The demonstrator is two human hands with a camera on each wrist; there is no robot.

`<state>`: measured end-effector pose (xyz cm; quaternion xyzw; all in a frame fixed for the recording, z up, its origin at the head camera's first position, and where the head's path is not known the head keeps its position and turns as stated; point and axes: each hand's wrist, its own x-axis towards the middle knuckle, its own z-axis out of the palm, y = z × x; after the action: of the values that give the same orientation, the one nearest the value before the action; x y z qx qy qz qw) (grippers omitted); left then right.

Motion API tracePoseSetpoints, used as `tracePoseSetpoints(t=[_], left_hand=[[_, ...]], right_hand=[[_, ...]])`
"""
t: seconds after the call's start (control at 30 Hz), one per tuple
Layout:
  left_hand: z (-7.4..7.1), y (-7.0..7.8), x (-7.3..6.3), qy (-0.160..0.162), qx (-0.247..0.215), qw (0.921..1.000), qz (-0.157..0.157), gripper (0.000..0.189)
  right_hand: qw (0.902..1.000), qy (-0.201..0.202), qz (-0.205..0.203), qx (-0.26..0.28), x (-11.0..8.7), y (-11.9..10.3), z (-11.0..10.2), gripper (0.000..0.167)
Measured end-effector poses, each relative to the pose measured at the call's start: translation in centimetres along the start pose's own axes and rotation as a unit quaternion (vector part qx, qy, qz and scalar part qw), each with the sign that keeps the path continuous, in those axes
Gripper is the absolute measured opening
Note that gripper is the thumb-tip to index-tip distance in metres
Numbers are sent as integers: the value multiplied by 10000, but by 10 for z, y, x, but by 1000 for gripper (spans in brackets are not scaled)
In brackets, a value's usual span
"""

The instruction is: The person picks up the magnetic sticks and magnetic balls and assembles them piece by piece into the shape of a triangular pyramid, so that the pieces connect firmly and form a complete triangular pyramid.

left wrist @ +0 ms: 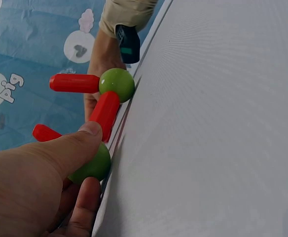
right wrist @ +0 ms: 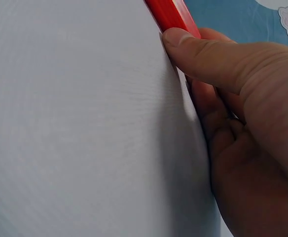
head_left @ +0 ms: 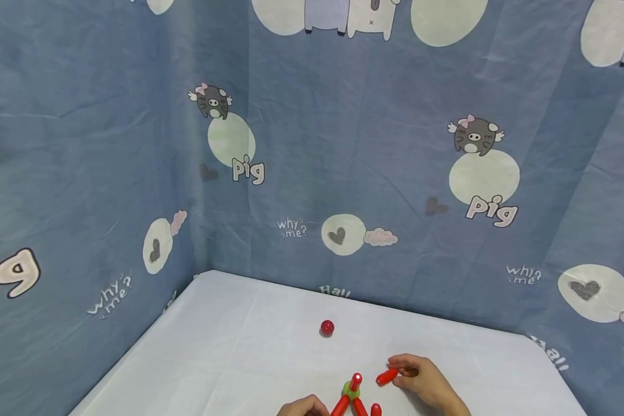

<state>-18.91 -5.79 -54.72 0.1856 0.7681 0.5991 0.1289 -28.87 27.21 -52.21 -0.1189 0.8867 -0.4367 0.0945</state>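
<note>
My left hand [head_left: 305, 406] holds a construction of red rods and green balls. In the left wrist view its thumb presses on a red rod [left wrist: 106, 113] between the far green ball [left wrist: 117, 85] and the near green ball [left wrist: 95, 165]. Another red rod [left wrist: 76, 83] sticks out of the far ball. To the right, over the white tabletop, my right hand [head_left: 421, 381] pinches one end of a loose red rod [head_left: 387, 377] between thumb and fingers. That rod lies apart from the construction. The lower part of the construction is cut off by the head view's bottom edge.
A single red ball [head_left: 327, 328] sits on the white tabletop [head_left: 260, 335], farther back than both hands. Blue printed cloth [head_left: 343, 173] hangs behind the table and along its left side.
</note>
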Motion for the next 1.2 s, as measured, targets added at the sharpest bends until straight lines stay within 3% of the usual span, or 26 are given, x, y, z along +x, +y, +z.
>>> tracePoseSetpoints(t=[0.23, 0.53, 0.83, 0.97, 1.2], left_hand=[[4, -3, -2, 53, -180, 9998, -19, 11], [3, 0, -3, 60, -63, 9999, -66, 11], [5, -3, -3, 119, -128, 9998, 87, 12], [6, -4, -3, 134, -97, 9997, 186, 12], [0, 1, -2, -27, 39, 10000, 26, 12]], right_hand=[[9999, 132, 52, -14, -6, 2, 5, 37], [9981, 484, 364, 103, -10, 0, 11, 39], [9849, 1346, 919, 582, -16, -1, 19, 31], [9812, 1430, 1038, 783, -18, -1, 20, 34], [9798, 1530, 977, 838, -18, -6, 19, 41]])
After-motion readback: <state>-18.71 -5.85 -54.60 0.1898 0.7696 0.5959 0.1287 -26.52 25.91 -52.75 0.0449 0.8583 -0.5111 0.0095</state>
